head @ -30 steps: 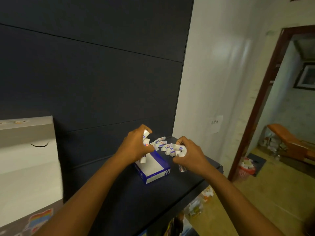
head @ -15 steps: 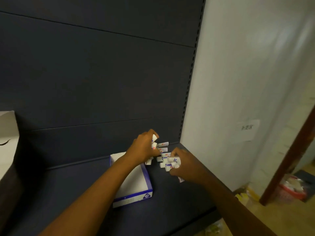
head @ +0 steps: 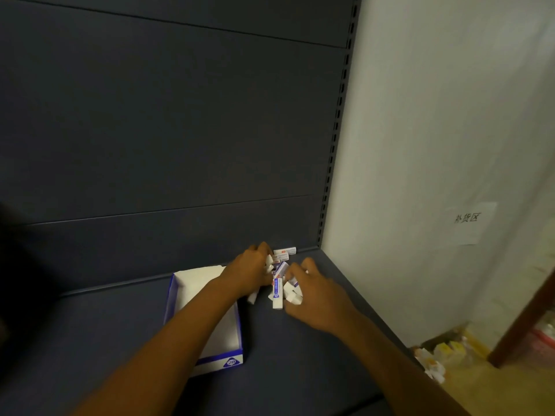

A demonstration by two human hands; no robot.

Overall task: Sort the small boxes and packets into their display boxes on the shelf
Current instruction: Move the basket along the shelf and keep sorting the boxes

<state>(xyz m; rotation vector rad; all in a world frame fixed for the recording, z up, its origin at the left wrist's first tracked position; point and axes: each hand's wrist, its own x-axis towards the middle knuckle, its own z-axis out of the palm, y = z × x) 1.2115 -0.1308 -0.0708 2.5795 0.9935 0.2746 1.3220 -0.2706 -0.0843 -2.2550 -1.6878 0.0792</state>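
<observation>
Several small white packets with blue labels (head: 277, 291) lie in a heap near the back right corner of the dark shelf (head: 300, 370). My left hand (head: 249, 273) grips a few of them at the heap's left side. My right hand (head: 315, 298) curls round others on the heap's right side. An open white display box with a blue rim (head: 232, 360) lies on the shelf under my left forearm, and its inside looks bare. Two more packets (head: 283, 253) rest against the back panel behind my hands.
The dark back panel (head: 180, 130) rises behind the shelf, and a white wall (head: 435, 145) with a paper note (head: 467, 222) closes the right side. Loose packets and boxes (head: 435, 360) lie on the floor at lower right, beside a dark door frame (head: 522, 322).
The view has turned left and down, so the doorway has slid out to the right. Both hands have dropped from above the box onto the heap of packets beside it.
</observation>
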